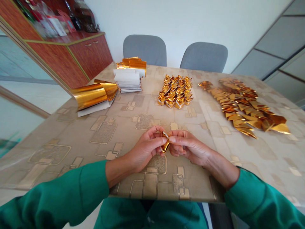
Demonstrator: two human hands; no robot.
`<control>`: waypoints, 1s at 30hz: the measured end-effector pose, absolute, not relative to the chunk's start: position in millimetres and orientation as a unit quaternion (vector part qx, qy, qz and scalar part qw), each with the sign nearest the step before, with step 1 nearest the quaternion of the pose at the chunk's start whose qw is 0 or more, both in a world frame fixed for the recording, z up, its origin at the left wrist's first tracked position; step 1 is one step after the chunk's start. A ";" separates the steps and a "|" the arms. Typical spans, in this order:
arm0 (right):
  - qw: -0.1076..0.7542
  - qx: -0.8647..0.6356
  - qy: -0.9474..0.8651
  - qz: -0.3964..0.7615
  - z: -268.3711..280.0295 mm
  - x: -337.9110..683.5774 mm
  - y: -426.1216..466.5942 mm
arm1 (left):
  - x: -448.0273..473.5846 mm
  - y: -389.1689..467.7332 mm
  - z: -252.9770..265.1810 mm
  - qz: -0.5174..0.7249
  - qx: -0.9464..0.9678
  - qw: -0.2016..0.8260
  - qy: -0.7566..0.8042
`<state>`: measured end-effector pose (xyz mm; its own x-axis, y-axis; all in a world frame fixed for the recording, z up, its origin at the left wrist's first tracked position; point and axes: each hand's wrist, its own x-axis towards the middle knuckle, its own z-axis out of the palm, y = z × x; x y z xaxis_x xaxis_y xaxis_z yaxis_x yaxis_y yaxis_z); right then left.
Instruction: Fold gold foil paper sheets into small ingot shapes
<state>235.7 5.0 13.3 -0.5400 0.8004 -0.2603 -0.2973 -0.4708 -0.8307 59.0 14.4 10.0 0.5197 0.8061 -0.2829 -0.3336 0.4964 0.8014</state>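
Between my hands, above the near part of the table, is a small folded gold foil paper piece (165,147), shiny with a pale edge at its top. My left hand (149,144) pinches it from the left with thumb and fingers. From the other side, my right hand (184,143) grips its upper right edge, thumb on the front. Fingers cover much of the piece. Beyond them stand tight rows of finished-looking gold paper ingots (175,91). At the right lies a spread heap of pointed folded gold papers (245,106).
Gold foil sheets (91,97) with white backs curl at the table's left. Behind them is a stack of white-backed sheets (128,81). The patterned tablecloth (71,127) covers the table. Two grey chairs (145,49) stand at the far side, and a wooden cabinet (90,52) at back left.
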 end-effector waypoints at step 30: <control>0.385 -0.450 -0.524 0.612 18.4 231.1 -1.2 | 60.6 10.3 8.3 0.374 0.321 0.822 0.285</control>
<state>231.1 -1.2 18.4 -0.2993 0.9427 -0.1472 0.0009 -0.1541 -0.9881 60.6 10.3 8.3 0.5584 0.7974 -0.2290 -0.4311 0.5147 0.7411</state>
